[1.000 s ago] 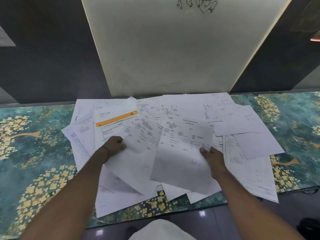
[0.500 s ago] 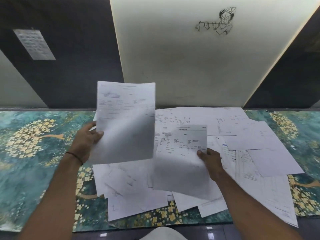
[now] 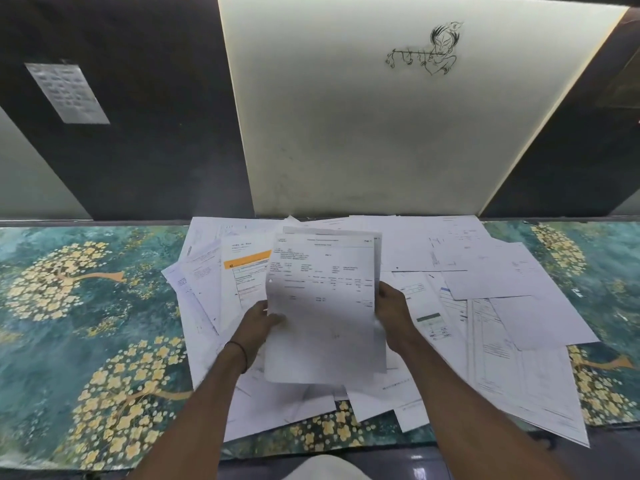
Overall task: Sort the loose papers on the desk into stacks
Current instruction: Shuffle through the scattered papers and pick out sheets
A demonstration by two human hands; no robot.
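Left hand [image 3: 258,323]: fingers curled on left edge of held sheets [image 3: 322,306]. Right hand [image 3: 394,313]: clamped on right edge. Sheets raised above desk [image 3: 69,306], likely for squaring together. Loose papers [image 3: 502,271]: unsorted, overlapping, spread beneath.

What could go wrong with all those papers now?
The papers held between the left hand and right hand are gripped only at their edges, so one might slip down into the pile. Some sheets poke over the near edge of the desk and could slide off.
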